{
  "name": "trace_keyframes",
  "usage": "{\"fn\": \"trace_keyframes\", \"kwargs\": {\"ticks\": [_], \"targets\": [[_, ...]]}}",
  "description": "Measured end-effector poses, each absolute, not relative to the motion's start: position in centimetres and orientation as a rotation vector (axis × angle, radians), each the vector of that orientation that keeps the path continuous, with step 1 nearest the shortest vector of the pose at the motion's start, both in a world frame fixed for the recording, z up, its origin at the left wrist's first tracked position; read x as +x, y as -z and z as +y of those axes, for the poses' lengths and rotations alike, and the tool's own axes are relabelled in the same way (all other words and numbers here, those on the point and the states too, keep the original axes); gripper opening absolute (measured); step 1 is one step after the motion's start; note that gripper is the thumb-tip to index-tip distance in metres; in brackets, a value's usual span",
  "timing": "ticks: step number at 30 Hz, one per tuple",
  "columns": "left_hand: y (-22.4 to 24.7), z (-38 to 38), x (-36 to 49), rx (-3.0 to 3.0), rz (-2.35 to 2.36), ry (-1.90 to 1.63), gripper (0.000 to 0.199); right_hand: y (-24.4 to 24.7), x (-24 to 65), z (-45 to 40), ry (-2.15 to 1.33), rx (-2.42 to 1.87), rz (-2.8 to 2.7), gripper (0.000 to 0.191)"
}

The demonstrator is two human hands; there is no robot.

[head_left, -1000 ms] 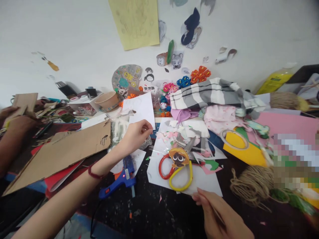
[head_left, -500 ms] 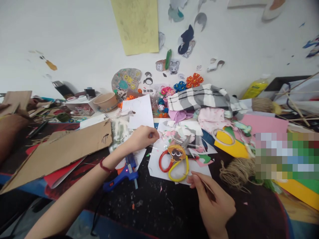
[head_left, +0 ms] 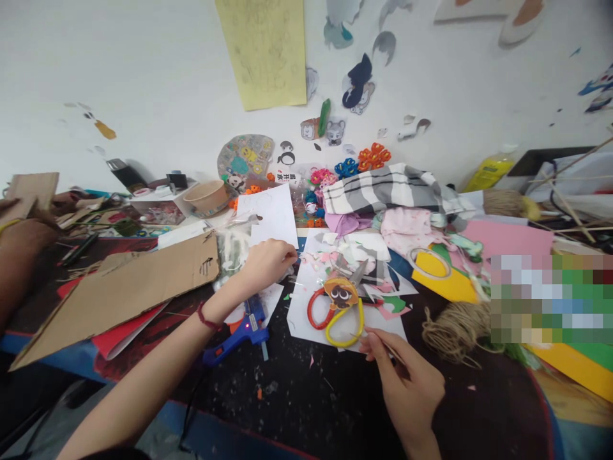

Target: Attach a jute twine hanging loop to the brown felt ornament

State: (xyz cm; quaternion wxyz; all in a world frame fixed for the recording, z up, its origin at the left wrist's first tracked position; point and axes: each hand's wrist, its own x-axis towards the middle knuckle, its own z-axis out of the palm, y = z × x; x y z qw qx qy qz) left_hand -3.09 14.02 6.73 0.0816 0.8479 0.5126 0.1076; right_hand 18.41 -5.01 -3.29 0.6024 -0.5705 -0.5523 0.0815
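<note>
My left hand (head_left: 271, 263) hovers over the paper scraps, fingers curled together at the tips; whatever they may hold is too small to make out. My right hand (head_left: 409, 380) pinches a thin brownish stick (head_left: 393, 350), its tip reaching left toward the scissors' yellow handle. The scissors (head_left: 345, 324), with one red and one yellow handle, lie on white paper (head_left: 299, 319). On them rests a cartoon-face cutout (head_left: 341, 292) with a yellow hat. Below my left wrist lies a blue hot glue gun (head_left: 242, 335) with a lit red light.
A cardboard sheet (head_left: 129, 287) lies over red paper (head_left: 127, 335) at left. Another person's hand (head_left: 29, 233) works at the far left. Twine (head_left: 454, 329), a tape roll (head_left: 430, 271) and yellow card (head_left: 453, 287) sit right. Cloth (head_left: 383, 188) lines the wall.
My left hand has shifted slightly left and up, its fingers turned further under. My right hand still holds the stick and has barely moved. The view has shifted slightly.
</note>
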Motion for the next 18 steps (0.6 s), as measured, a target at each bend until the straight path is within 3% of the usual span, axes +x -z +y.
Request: {"fn": "trace_keyframes", "kwargs": {"ticks": [10,18], "targets": [[-8.0,10.0,-2.0,2.029,1.232,-0.514,0.025,1.4,18.1,-4.5,-0.304,-1.35,-1.027,0.007],[-4.2,3.3,2.1,1.758,1.349,-1.095,0.016,-0.5,18.0,0.0,-0.459,-1.297,-0.956,0.018]]}}
